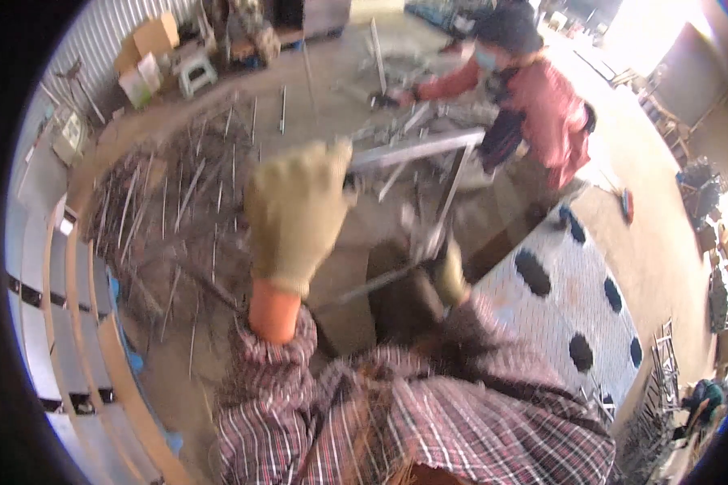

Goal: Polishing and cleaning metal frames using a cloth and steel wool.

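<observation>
Left hand (298,212) in a coarse knitted beige glove, clenched on one end of a pale rectangular metal frame (429,174) held above the dusty concrete floor (332,89). Right hand (449,275), likewise gloved, closed round a thin steel bar (376,283) at the frame's lower corner. Beside, a heap of thin grey rods (170,202); beyond, a person in a red jacket (542,105), bent over scrap.

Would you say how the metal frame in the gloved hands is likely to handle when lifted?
The metal frame looks like welded bars, so probably stiff. Its open shape suggests awkward, swinging weight. The left hand and right hand wear gloves, hinting at rough edges.
</observation>
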